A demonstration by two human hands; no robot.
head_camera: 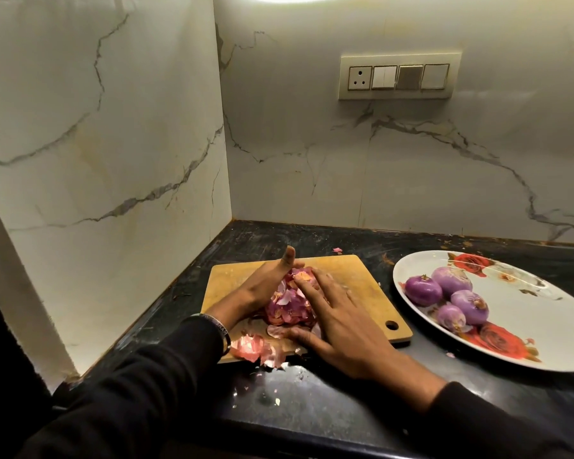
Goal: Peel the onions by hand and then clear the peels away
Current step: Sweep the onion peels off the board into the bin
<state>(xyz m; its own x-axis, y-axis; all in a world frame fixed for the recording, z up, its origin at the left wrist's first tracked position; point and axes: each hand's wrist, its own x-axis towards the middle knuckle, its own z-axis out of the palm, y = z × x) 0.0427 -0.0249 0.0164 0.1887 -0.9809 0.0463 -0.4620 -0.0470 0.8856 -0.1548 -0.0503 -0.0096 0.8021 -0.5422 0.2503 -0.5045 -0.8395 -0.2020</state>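
Observation:
A heap of pink onion peels (pixel 287 304) lies on a wooden cutting board (pixel 355 276). My left hand (pixel 265 283) presses against the heap's left side, thumb up, fingers straight. From the right, my right hand (pixel 338 323) lies flat over the heap with its fingers spread. More loose peels (pixel 254 347) sit at the board's near left corner. Several peeled purple onions (pixel 451 299) rest on a white plate with red roses (pixel 524 313) to the right.
The black counter (pixel 312 402) carries small peel scraps near its front edge and one scrap (pixel 337 250) behind the board. Marble walls close off the left and back. A switch panel (pixel 399 77) is on the back wall.

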